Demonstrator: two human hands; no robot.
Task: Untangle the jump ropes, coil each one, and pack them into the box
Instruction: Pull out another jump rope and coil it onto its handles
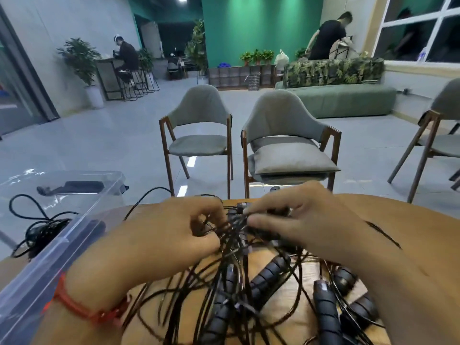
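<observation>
A tangle of black jump ropes [239, 277] with ribbed black handles [268, 277] lies on the wooden table [410, 215] in front of me. My left hand [169, 235] pinches thin cords at the top of the tangle. Facing it, my right hand [303, 220] pinches cords and a handle end. Both hands meet above the pile. A clear plastic box [49, 260] stands at the left; a coiled black rope [42, 230] lies inside it.
Two grey chairs [204, 135] [288, 145] stand just beyond the table's far edge, and a third chair [438, 135] at the right. Further back are a green sofa [348, 98], plants, and two people.
</observation>
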